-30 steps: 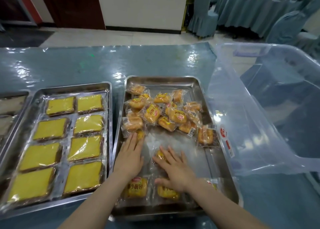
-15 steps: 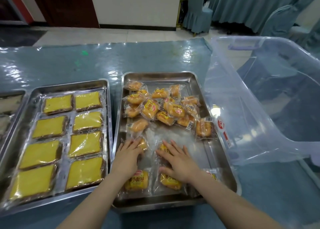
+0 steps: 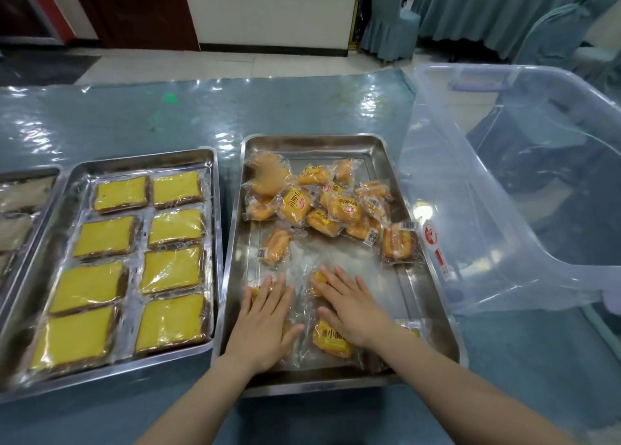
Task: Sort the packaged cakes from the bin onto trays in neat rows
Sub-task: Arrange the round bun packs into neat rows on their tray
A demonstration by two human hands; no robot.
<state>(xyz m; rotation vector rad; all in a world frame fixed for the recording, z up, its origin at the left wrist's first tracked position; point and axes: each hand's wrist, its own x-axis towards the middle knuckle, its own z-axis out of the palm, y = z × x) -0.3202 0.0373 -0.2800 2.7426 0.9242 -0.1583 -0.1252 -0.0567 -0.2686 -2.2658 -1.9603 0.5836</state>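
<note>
Banquet room behind, teal plastic-covered counter (image 3: 302, 108) carrying the trays. Step in hand looks like row-building: left hand (image 3: 267, 323) and right hand (image 3: 351, 305) are lying flat, fingers straight, pressing wrapped small cakes (image 3: 331, 340) at the near end of the steel tray (image 3: 433, 313). Loose pile of cakes (image 3: 316, 199) is sitting jumbled at the far end; one stray cake (image 3: 276, 245) is lying between. Next move probably calls for pulling that stray down into line. Open room mid-tray; tray walls are hemming both sides. Clear bin (image 3: 510, 182) is crowding the right edge, filled sponge tray (image 3: 134, 259) just beside on the left.
</note>
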